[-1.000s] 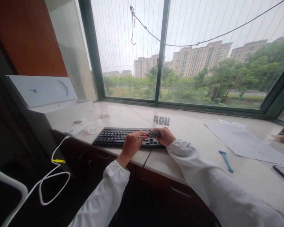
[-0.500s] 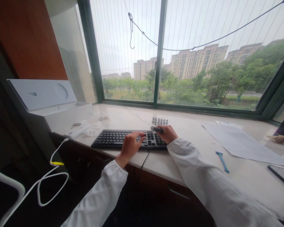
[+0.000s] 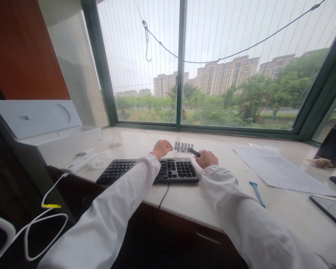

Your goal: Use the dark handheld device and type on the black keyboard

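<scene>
A black keyboard [image 3: 182, 169] lies along the front of the white counter, part of it hidden behind my left forearm. Its number pad at the right end has bare key sockets. Behind it several small grey keycaps [image 3: 183, 147] stand in rows. My left hand [image 3: 161, 148] reaches over the keyboard to the left end of these rows, fingertips pinched together; anything between them is too small to make out. My right hand [image 3: 206, 159] is closed around a short black-handled tool [image 3: 194, 152], perhaps a brush, its tip beside the keycaps' right side.
A blue plastic tool [image 3: 257, 194] and printed paper sheets [image 3: 282, 168] lie to the right, with a dark-edged tablet-like device [image 3: 330, 211] beyond. At left are an open white box [image 3: 70, 144], a white power strip [image 3: 80, 163] and a white cable [image 3: 46, 220]. A window backs the counter.
My left hand has moved from the number pad forward to the keycap rows. My right hand, still holding the black-handled tool, has shifted away from the keyboard. The view has turned slightly right.
</scene>
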A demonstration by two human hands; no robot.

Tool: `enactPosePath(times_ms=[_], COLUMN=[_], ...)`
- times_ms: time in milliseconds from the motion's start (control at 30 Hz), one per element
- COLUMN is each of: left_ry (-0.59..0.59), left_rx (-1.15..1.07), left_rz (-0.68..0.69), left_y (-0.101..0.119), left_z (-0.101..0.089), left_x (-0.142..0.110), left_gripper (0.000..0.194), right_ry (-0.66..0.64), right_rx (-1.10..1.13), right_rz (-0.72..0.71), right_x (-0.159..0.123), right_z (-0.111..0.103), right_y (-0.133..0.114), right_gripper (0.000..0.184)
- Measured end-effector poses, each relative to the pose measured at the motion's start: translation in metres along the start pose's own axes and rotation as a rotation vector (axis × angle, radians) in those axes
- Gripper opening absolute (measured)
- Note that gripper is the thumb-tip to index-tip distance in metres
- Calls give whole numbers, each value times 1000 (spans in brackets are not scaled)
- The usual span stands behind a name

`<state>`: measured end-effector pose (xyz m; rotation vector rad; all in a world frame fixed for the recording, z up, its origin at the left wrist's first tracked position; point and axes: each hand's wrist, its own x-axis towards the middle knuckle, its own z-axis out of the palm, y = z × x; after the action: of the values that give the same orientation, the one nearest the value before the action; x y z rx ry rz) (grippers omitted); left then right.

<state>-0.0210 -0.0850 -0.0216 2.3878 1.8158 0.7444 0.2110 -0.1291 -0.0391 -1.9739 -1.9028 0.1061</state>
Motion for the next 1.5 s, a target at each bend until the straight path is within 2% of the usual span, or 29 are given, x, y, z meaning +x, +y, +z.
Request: enactPosePath(times_ms=[200, 433, 633, 1167, 1500], left_ry=[-109, -127, -121, -102, -97], left_rx=[50, 94, 120, 87, 127], left_rz=[-53, -87, -60, -89, -83], left_y=[-6, -1, 2, 0, 4], left_z=[31, 42, 45, 48, 35], left_x=[40, 53, 53, 54, 49], left_gripper=[19, 19, 19, 24, 23], right_ry=[-6, -9, -25, -15, -12], right_rx=[-27, -73, -81, -64, -63], right_rz=[-5, -19, -16, -24, -39], right_x=[2, 2, 2, 0, 2], right_z=[2, 1, 0, 0, 1], right_y=[2, 1, -1, -2, 0], right_gripper=[32, 30, 31, 30, 30])
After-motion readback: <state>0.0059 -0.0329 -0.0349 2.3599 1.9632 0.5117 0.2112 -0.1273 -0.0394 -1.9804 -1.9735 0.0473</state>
